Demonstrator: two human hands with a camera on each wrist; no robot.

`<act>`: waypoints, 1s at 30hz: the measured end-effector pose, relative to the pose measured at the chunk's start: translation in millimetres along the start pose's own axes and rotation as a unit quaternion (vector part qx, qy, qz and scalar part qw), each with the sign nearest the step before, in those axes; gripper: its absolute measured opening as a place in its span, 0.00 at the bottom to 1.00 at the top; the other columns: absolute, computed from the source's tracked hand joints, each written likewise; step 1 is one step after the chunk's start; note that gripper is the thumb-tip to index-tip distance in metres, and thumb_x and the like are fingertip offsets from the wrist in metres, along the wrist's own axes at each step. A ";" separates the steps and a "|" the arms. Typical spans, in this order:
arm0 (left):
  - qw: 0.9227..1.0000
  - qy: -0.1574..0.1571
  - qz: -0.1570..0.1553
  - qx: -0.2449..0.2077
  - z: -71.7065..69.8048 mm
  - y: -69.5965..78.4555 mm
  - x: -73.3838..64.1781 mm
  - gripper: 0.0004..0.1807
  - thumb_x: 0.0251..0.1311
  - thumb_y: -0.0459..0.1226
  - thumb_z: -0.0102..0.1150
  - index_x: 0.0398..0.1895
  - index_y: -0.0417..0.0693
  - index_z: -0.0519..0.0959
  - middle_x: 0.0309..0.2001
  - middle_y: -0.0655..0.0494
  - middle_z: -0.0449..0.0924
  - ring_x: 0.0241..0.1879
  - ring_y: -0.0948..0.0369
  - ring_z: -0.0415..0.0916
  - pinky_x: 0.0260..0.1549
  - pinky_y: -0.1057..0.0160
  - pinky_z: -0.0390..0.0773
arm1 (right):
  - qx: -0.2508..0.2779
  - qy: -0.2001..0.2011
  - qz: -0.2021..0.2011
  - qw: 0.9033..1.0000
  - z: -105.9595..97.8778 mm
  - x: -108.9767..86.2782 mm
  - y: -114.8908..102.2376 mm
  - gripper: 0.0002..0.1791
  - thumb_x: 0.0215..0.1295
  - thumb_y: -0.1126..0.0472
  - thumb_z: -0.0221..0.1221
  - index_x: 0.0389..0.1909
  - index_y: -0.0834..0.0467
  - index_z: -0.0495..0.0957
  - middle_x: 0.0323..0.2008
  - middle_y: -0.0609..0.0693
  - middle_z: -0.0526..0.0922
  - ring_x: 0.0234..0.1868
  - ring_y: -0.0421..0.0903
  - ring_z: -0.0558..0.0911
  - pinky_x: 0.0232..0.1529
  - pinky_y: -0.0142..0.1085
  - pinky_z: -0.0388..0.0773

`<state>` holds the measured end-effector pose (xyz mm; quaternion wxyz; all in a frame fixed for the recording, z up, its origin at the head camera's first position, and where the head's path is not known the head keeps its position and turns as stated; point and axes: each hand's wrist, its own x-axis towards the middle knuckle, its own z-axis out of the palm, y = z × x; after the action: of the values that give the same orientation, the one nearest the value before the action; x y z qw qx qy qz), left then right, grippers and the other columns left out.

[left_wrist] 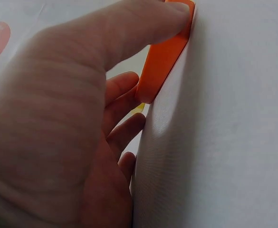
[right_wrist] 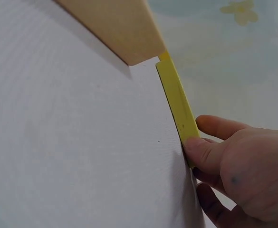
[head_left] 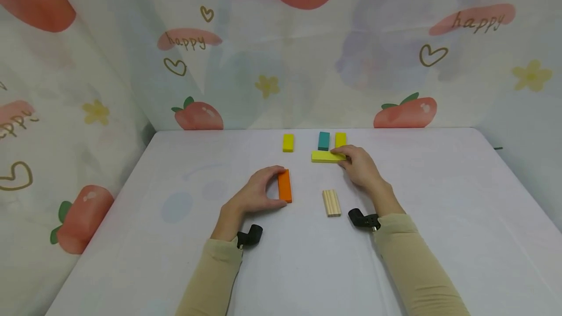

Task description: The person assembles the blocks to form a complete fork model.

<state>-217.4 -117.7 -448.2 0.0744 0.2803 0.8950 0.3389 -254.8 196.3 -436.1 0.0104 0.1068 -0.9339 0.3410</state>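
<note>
You have an orange block (head_left: 285, 187), a yellow-green block (head_left: 322, 156), beige sleeves (head_left: 414, 257), and a fruit-patterned backdrop (head_left: 303, 57) at twelve o'clock.

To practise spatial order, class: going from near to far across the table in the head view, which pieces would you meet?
Pale wooden piece → orange block → long yellow block → teal block.

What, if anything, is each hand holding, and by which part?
The left hand pinches the orange block at both ends; the right hand, the yellow-green block at its right end.
</note>
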 end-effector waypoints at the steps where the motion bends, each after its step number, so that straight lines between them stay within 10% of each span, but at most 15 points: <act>1: 1.000 -0.001 -0.003 -0.001 0.3 0.3 0.1 0.43 0.53 0.42 0.75 0.72 0.47 0.67 0.72 0.53 0.66 0.71 0.54 0.60 0.72 0.54 0.55 | 0.001 -0.001 0.003 1.000 -0.1 -0.3 0.3 0.21 0.70 0.72 0.58 0.63 0.61 0.78 0.63 0.61 0.76 0.66 0.62 0.69 0.69 0.57 0.61; 30: 0.999 -0.023 -0.023 -0.017 3.8 9.4 11.3 0.44 0.55 0.43 0.75 0.74 0.51 0.65 0.74 0.57 0.63 0.71 0.57 0.59 0.71 0.55 0.57 | 0.018 0.001 -0.010 1.000 0.0 -1.6 -9.5 0.20 0.70 0.71 0.60 0.62 0.60 0.79 0.61 0.60 0.77 0.60 0.59 0.73 0.65 0.56 0.67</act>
<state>-221.3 -103.5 -444.4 0.1076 0.2659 0.8935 0.3454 -251.3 189.5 -430.2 0.0123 0.1157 -0.9266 0.3576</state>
